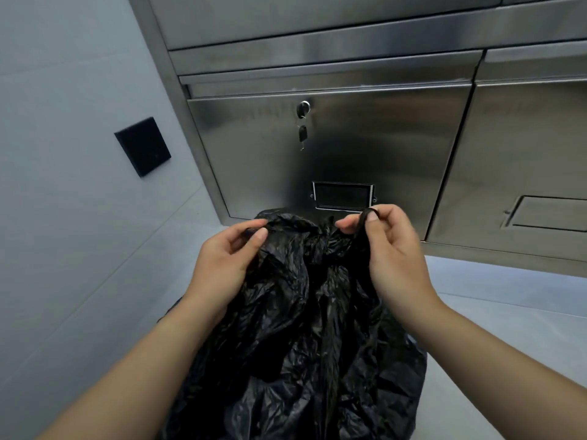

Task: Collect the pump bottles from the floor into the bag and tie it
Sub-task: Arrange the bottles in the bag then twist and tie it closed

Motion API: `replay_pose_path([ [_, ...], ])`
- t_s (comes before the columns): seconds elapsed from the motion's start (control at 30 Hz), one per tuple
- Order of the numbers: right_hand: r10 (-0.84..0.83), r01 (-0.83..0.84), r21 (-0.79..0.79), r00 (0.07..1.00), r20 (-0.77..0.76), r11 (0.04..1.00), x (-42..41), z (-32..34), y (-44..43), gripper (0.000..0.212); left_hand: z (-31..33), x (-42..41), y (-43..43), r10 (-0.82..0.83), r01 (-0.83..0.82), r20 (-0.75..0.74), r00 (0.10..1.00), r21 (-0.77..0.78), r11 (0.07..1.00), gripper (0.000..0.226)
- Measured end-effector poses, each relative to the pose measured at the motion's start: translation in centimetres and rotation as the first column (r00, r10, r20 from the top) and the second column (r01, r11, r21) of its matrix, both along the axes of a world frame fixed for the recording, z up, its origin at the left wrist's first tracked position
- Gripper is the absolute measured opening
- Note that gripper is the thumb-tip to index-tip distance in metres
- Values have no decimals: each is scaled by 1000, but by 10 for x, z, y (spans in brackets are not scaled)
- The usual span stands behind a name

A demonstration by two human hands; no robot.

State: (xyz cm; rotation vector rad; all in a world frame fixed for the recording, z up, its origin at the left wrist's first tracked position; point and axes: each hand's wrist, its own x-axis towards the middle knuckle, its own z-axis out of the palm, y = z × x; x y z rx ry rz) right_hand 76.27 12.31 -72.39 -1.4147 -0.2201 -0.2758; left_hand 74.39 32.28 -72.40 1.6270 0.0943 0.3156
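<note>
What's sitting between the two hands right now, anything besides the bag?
Only the black bag: its crumpled mouth spans the gap in the head view. The left hand pinches one edge, the right hand a twisted strip.

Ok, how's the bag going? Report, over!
Left hand pinches the black bag at its rim, right hand pinches a twisted strip of it. No knot yet. No bottles in sight, nothing blocking.

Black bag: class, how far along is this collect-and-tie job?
Looks done: no pump bottles show on the floor; the black bag hides its contents. In hand: left hand and right hand each pinch its top edge. Left: tying, no knot visible.
</note>
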Motion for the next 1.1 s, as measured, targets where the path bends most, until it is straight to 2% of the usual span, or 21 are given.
replay_pose_path([
  [0.1,1,1,-18,997,83,1000,-5,3,6,17,5,-4,-8,-41,43,42,998,-39,998,19],
  [0.23,64,-54,-59,980,189,997,-14,8,9,15,19,-6,-15,-76,52,219,973,112,992,21],
  [0.3,61,-58,-18,982,181,998,-17,11,11,16,28,-7,-20,-120,98,270,955,94,991,24],
  [0.37,41,-48,66,994,98,997,-15,15,14,20,32,-9,-27,-199,186,285,938,73,980,26],
  [0.47,98,-76,227,991,-90,971,-7,15,13,28,28,-11,-30,-334,328,165,928,65,943,26],
  [0.57,227,-199,180,962,-149,963,-1,4,-2,30,14,-14,-15,-394,394,-2,919,-26,919,28],
  [0.7,377,-369,74,903,-209,926,-3,-24,-19,29,-15,-21,-2,-360,366,-147,921,15,930,29],
  [0.83,262,-256,63,909,-324,965,4,-40,-59,31,-30,-25,28,-184,136,-180,966,-249,959,34],
  [0.93,203,-177,105,907,-370,979,10,-41,-83,32,-30,-23,41,-84,32,-185,979,-267,963,35],
  [1.03,203,-168,151,943,-264,974,11,-24,-71,30,-14,-13,24,-64,34,-99,993,-276,961,31],
  [1.1,268,-243,174,953,-142,954,5,-9,-54,27,0,-11,6,-110,107,-10,994,-182,978,33],
])
